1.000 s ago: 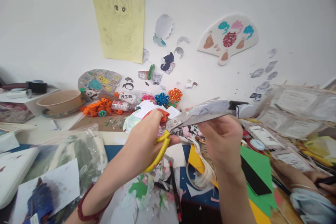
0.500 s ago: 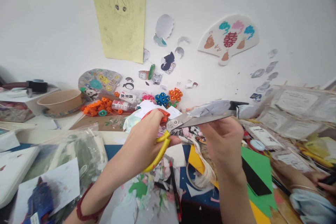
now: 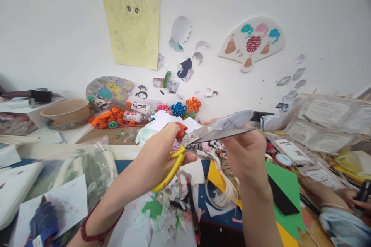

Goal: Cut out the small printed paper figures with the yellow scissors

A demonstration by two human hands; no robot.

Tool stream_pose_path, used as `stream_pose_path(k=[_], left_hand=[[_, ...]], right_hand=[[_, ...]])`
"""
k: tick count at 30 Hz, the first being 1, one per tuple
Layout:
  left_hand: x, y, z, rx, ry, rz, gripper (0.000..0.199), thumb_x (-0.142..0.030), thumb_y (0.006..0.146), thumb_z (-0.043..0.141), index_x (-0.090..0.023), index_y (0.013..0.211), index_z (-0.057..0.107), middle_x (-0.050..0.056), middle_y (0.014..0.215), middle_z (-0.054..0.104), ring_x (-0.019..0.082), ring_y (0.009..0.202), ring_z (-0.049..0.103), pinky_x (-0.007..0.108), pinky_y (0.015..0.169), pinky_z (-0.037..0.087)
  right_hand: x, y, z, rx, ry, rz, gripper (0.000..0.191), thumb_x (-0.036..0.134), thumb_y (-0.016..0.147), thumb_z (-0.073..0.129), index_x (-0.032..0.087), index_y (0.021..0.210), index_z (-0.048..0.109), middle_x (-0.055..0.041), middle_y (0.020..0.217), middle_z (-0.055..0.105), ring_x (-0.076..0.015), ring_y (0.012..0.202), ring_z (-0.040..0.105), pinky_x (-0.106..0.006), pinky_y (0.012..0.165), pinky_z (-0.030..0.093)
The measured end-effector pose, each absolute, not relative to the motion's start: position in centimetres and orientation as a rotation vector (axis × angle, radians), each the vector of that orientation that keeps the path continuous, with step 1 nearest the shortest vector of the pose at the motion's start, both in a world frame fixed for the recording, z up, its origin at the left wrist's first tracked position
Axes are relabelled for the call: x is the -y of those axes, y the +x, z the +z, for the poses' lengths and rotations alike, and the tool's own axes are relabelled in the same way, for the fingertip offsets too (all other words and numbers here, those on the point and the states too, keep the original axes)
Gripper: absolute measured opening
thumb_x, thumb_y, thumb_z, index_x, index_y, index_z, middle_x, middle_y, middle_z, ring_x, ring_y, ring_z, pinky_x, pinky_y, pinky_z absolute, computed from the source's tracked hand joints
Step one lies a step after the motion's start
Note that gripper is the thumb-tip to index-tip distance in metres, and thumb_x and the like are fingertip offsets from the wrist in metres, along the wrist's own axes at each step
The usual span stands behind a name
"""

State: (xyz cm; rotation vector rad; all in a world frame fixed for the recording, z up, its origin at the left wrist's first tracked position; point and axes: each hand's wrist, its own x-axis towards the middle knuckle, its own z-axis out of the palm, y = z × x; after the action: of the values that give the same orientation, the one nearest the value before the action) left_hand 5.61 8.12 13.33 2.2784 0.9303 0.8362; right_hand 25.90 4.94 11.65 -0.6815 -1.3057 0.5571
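My left hand (image 3: 155,148) is closed around the handles of a pair of scissors (image 3: 218,135), one loop yellow and the other orange-red. The metal blades point right and stand a little apart. Along them lies a small whitish-grey paper cutout (image 3: 233,120). My right hand (image 3: 246,158) pinches the cutout at its far end, close to the blade tips; its fingertips are partly hidden behind blade and paper. Beneath both hands, paper scraps (image 3: 153,207) in green, white and pink lie heaped on a white sheet, with a dark pen (image 3: 191,208) among them.
Orange, blue and pink craft flowers (image 3: 179,109) stand by the wall, near a plastic bottle (image 3: 135,116). Green card (image 3: 285,185) and a coil of string (image 3: 224,185) lie at right. Another person's hand (image 3: 314,191) is at the right edge. A plastic bag (image 3: 100,170) lies left.
Both hands have shifted slightly left. The yellow loop sits a little lower and farther left, and the lower blade's tip has dropped slightly. The other person's dark object has tilted upright.
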Motion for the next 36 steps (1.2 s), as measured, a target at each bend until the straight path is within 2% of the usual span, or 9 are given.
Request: stream_pose_path(k=[5, 12, 22, 28, 33, 36], left_hand=[[-8.17, 5.55, 13.49, -0.938, 2.292, 0.808, 0.023, -0.040, 0.089, 0.053, -0.023, 0.088, 0.038, -0.001, 0.086, 0.048, 0.016, 0.072, 0.041, 0.032, 0.065, 0.034], [-7.95, 5.69, 13.54, -0.973, 2.278, 0.824, 0.020, -0.038, 0.088, 0.053, -0.022, 0.091, 0.042, 0.002, 0.091, 0.055, 0.019, 0.077, 0.047, 0.033, 0.069, 0.037], [-8.08, 5.83, 13.47, -0.999, 2.267, 0.836, 0.024, -0.043, 0.087, 0.055, -0.022, 0.093, 0.045, 0.004, 0.095, 0.058, 0.021, 0.082, 0.051, 0.036, 0.072, 0.039], [-8.06, 6.05, 13.29, -1.000, 2.287, 0.878, 0.025, -0.040, 0.086, 0.054, -0.020, 0.101, 0.048, 0.006, 0.101, 0.059, 0.023, 0.089, 0.053, 0.038, 0.077, 0.040], [-8.18, 6.25, 13.29, -1.015, 2.288, 0.893, 0.027, -0.045, 0.086, 0.052, -0.021, 0.096, 0.045, 0.007, 0.099, 0.059, 0.024, 0.087, 0.052, 0.038, 0.075, 0.039], [-8.18, 6.23, 13.21, -1.026, 2.292, 0.898, 0.028, -0.047, 0.086, 0.052, -0.021, 0.092, 0.043, 0.007, 0.096, 0.059, 0.024, 0.085, 0.051, 0.037, 0.073, 0.037]], right_hand=[[-5.07, 26.00, 11.69, 1.315, -0.653, 0.614, 0.018, 0.020, 0.085, 0.076, 0.026, 0.102, 0.079, -0.0027, 0.089, 0.079, -0.0183, 0.078, 0.076, -0.031, 0.071, 0.065], [-4.87, 25.87, 11.67, 1.338, -0.678, 0.478, 0.016, 0.018, 0.084, 0.077, 0.024, 0.099, 0.079, -0.0037, 0.096, 0.081, -0.0211, 0.090, 0.077, -0.036, 0.083, 0.065], [-4.72, 25.49, 11.69, 1.354, -0.698, 0.372, 0.018, 0.016, 0.083, 0.076, 0.025, 0.098, 0.079, -0.0032, 0.097, 0.081, -0.0227, 0.090, 0.078, -0.036, 0.081, 0.066], [-4.71, 25.28, 11.66, 1.312, -0.691, 0.386, 0.018, 0.015, 0.082, 0.077, 0.026, 0.097, 0.079, -0.0019, 0.091, 0.080, -0.0196, 0.085, 0.077, -0.032, 0.080, 0.065], [-4.74, 25.10, 11.71, 1.288, -0.680, 0.361, 0.017, 0.016, 0.081, 0.078, 0.026, 0.094, 0.078, -0.0006, 0.084, 0.079, -0.0182, 0.077, 0.076, -0.030, 0.073, 0.065], [-4.77, 25.16, 11.76, 1.293, -0.671, 0.368, 0.017, 0.015, 0.081, 0.078, 0.025, 0.095, 0.079, -0.0012, 0.084, 0.079, -0.0184, 0.077, 0.076, -0.031, 0.074, 0.065]])
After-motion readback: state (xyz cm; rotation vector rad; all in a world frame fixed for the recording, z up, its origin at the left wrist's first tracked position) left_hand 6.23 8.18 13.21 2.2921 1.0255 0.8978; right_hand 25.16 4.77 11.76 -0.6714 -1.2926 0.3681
